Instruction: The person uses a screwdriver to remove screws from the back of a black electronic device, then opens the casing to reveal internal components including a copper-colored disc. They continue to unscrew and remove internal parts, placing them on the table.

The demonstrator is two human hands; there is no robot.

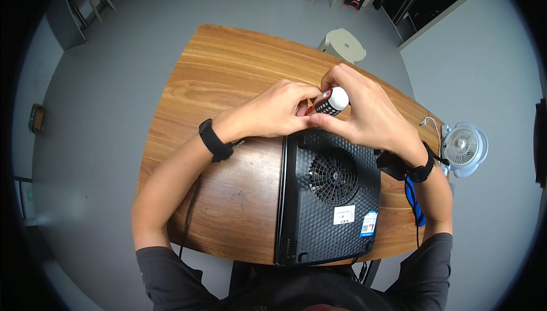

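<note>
A screwdriver with a white rounded end and a black, red-edged textured handle is held over the far end of a black laptop cooling pad. My right hand is closed around the handle, thumb and fingers on either side. My left hand pinches it lower down, at the left; its fingertips are partly hidden. The tip is out of sight behind my hands. The pad lies bottom up, its round fan grille and two stickers showing. Several small screws lie on the wood left of the pad.
The wooden table has curved edges. At its right side stand a pale blue fan and a blue item under my right forearm. A dark cable runs by my left forearm. A white stool stands beyond the table.
</note>
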